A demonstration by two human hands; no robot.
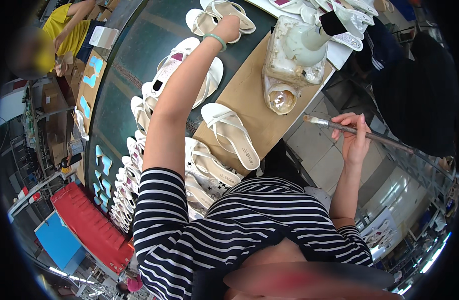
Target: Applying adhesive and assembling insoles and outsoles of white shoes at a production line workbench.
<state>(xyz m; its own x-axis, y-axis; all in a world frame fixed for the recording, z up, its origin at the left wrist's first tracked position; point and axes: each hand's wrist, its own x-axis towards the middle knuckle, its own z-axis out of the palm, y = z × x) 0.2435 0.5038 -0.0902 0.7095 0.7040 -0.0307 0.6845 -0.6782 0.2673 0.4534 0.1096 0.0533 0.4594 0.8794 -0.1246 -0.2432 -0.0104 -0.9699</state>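
Observation:
My left arm, with a green bangle at the wrist, stretches over the green belt. My left hand point(229, 28) is closed at the straps of a white sandal point(203, 23), part of a pair; its fingertips are partly hidden. A second sandal point(243, 21) lies against it. Out to the right, my right hand point(355, 139) grips a paintbrush point(384, 140) by its dark handle, its pale bristles pointing left. Between my hands a single white sandal point(233, 135) rests on a cardboard sheet point(249, 85).
A glue-crusted white container point(295, 55) with a bottle point(305, 44) and a small cup point(282, 98) stands on the cardboard. White sandals point(124, 192) line the green belt point(132, 55). Blue sole-shaped pieces point(85, 106) lie beyond it. A person in yellow point(64, 27) works at the far left.

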